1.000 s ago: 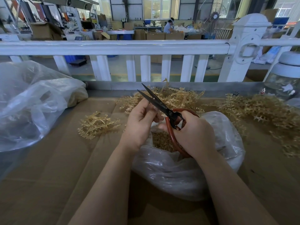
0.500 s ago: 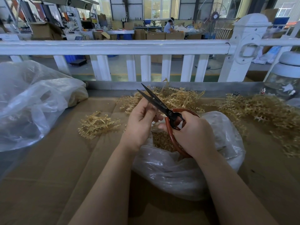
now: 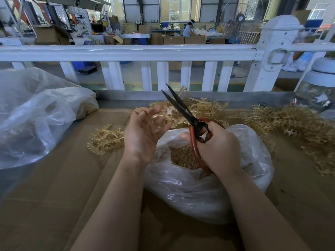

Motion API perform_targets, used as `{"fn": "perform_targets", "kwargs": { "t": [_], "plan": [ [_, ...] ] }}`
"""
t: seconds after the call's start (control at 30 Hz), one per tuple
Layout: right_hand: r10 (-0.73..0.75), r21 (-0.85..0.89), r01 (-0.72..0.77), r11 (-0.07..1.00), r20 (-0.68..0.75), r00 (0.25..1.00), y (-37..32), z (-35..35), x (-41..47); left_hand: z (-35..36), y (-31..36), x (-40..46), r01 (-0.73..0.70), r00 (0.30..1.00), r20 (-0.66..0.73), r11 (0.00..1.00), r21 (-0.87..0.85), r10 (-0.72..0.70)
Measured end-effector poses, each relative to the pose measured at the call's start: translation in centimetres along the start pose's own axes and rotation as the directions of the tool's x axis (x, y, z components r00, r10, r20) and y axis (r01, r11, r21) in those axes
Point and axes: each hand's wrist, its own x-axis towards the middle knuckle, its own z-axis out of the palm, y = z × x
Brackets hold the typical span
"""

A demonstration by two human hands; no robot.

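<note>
The work surface is a wide bench covered with flat sheets of brown cardboard (image 3: 54,187); it fills the lower half of the frame. At its far edge, a grey metal strip (image 3: 130,96) runs across. In the centre lies a crumpled clear plastic bag (image 3: 190,192), its mouth open, with small golden cut pieces (image 3: 183,156) inside. At the left edge rests a bigger clear plastic bag (image 3: 32,120). Between these two bags lies a small heap of golden plastic branches (image 3: 105,140). A second golden heap (image 3: 204,107) lies at the upper centre, near the strip. A third, broad golden heap (image 3: 299,127) spreads along the right side. At the upper right stands a glass jar with a white lid (image 3: 317,95).
</note>
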Motion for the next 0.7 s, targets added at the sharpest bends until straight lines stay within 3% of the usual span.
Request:
{"fn": "perform_targets", "kwargs": {
  "t": [0.1, 0.33, 0.7],
  "plan": [
    [0.036, 0.01, -0.036, 0.999, 0.001, 0.999, 0.0, -0.1, 0.0, -0.3, 0.2, 0.1, 0.044, 0.999, -0.023, 0.986, -0.162, -0.048],
    [0.083, -0.018, -0.083, 0.996, -0.002, 0.997, 0.1, 0.1, 0.2, -0.9, 0.7, 0.5, 0.116, 0.988, -0.056, 0.923, -0.365, -0.147],
    [0.146, -0.071, -0.143, 0.987, 0.04, 0.988, 0.3, 0.2, 0.3, -2.2, 1.9, 0.7, 0.0, 0.98, -0.179, 0.906, -0.423, -0.083]
  ]
}}
